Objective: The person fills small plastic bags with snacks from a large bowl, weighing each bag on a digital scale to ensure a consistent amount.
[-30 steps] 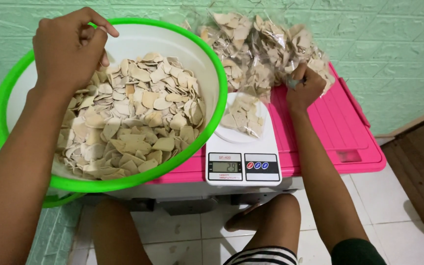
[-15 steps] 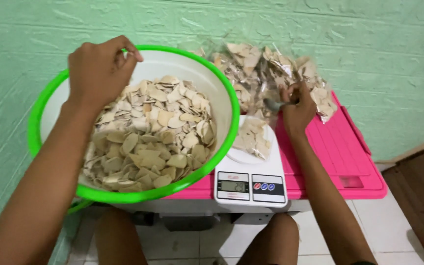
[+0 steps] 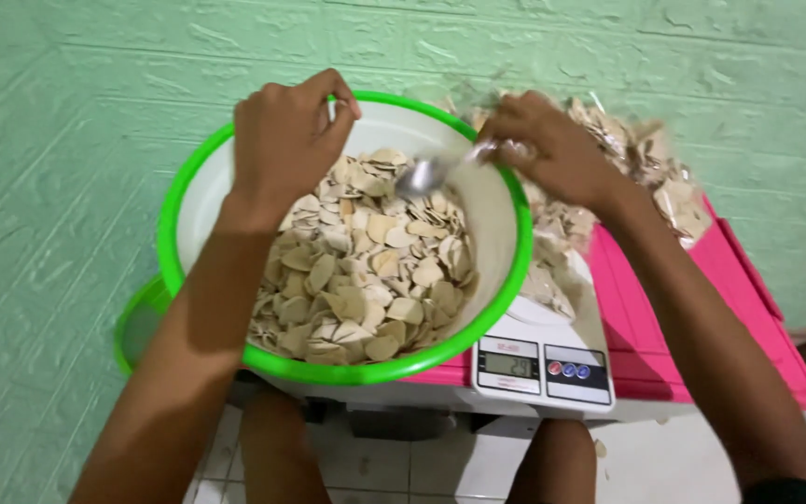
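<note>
We're gripping the green-rimmed basin (image 3: 506,280) by its far rim with the left hand (image 3: 282,149), tilting it; the right hand (image 3: 552,149) is clenching a spoon (image 3: 431,173) over the chips (image 3: 366,261). Tilting further risks chips spilling onto the scale (image 3: 543,364).

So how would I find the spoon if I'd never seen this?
Look for the big white bowl with a green rim, full of pale flat chips. Over its far right side, the right hand holds the spoon: the only shiny metal thing among the chips.
</note>
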